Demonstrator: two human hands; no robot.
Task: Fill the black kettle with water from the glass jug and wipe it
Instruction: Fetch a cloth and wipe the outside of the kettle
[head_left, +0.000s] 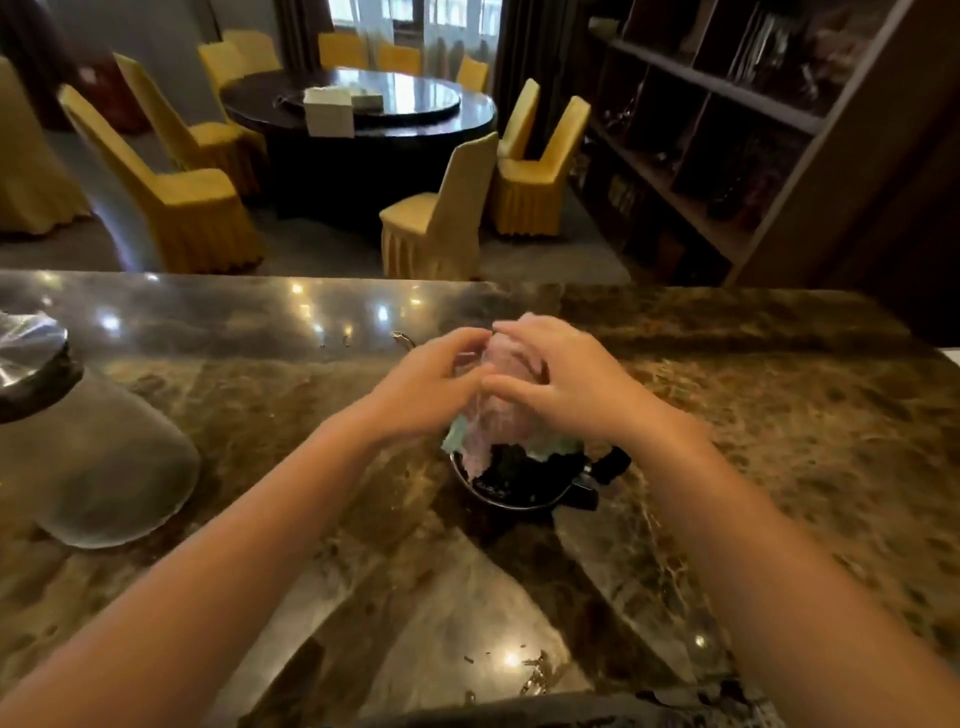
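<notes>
A: Where's the kettle (524, 475) rn?

B: Mid-counter (779, 374), just below my hands, handle to the right. A pink/teal cloth (491, 415) hangs over its near rim.

A: Fingers?

B: Left hand (423, 387) and right hand (563, 371) both curled on the cloth top, fingertips nearly touching, cloth bunched between. It's blurry, so exact pinch I can't tell.

A: Jug?

B: Glass jug (98, 457) is far left, well apart.

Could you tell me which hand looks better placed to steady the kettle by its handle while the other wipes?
Probably the right hand: the black kettle's handle sticks out on that side, below its wrist. Both hands now hold the cloth above it.
</notes>
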